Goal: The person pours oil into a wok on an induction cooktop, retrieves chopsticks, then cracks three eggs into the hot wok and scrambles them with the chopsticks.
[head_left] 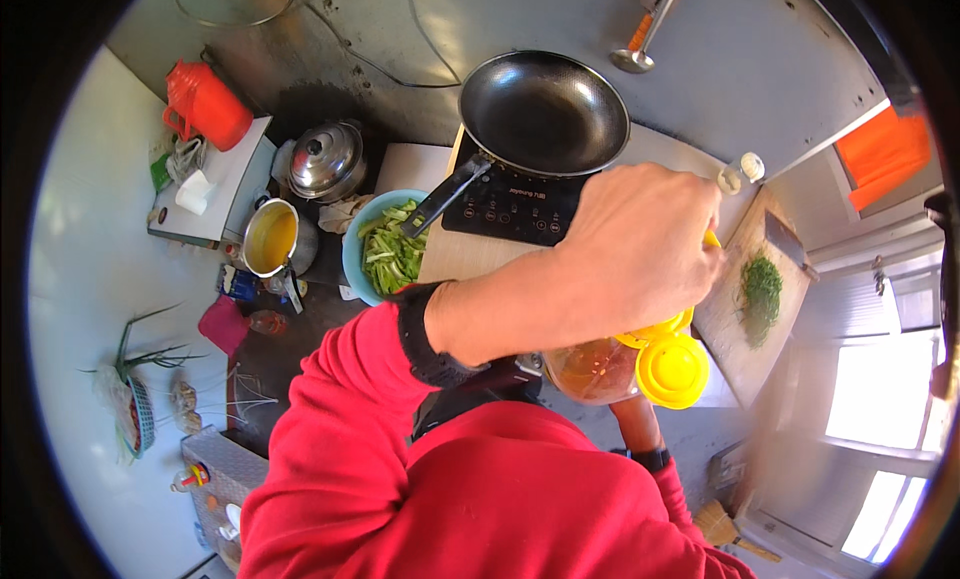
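My left arm reaches across to the right, and my left hand [650,244] is closed above a clear jar [590,371] with reddish contents. A small yellow piece shows at its fingertips; the rest is hidden. The jar's round yellow lid [673,371] is flipped up on the right side, with more yellow plastic beneath the left hand. From below, my right hand [637,424] supports the jar; its fingers are mostly hidden. Beyond my hands, a black frying pan [543,114] sits on a black induction cooker [510,207], its handle pointing toward the near left.
Left of the cooker stands a light-blue bowl [352,247] of chopped green vegetables [392,251]. Farther left are a lidded steel pot [327,161] and a pot with yellow liquid [270,241]. At right, a cutting board [722,314] holds chopped greens [762,294] and a cleaver [786,241].
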The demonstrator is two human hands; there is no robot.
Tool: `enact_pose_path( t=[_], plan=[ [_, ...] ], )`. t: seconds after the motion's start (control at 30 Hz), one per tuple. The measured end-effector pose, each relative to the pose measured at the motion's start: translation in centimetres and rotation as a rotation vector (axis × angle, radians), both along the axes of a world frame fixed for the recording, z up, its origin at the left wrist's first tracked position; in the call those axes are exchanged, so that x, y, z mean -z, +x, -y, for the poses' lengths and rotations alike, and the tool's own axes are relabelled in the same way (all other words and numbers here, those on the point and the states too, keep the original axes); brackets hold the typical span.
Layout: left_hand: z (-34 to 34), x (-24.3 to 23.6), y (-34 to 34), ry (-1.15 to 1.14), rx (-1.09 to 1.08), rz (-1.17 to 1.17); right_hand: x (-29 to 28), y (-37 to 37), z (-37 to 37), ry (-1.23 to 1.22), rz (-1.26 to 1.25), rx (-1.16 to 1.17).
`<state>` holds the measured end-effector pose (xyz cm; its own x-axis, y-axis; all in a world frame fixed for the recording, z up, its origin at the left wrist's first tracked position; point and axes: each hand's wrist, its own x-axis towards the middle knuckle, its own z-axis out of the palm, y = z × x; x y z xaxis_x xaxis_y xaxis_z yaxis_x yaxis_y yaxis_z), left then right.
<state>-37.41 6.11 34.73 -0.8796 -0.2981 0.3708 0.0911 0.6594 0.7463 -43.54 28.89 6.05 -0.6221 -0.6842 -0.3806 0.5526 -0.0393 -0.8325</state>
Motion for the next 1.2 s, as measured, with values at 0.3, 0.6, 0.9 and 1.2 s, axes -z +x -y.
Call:
enact_pose_path(
  t=[0.3,0.6,0.9,1.2],
  plan=[
    [1.6,-0.9,0.2,0.121,0.685,0.381,-5.4,3.7,-7.8,0.048,0.144,0.174],
    [0.8,-3.9,-2.6,-0.484,1.083,0.192,-4.3,4.8,-5.3,-0.073,0.273,0.277],
    [2.8,-6.2,-5.0,-0.784,0.94,-0.117,-5.6,1.6,-3.9,0.033,0.111,0.547],
    [5.5,-6.6,-8.9,-0.917,0.731,0.111,-11.8,-5.2,-4.1,0.49,-0.29,0.737]
  ],
)
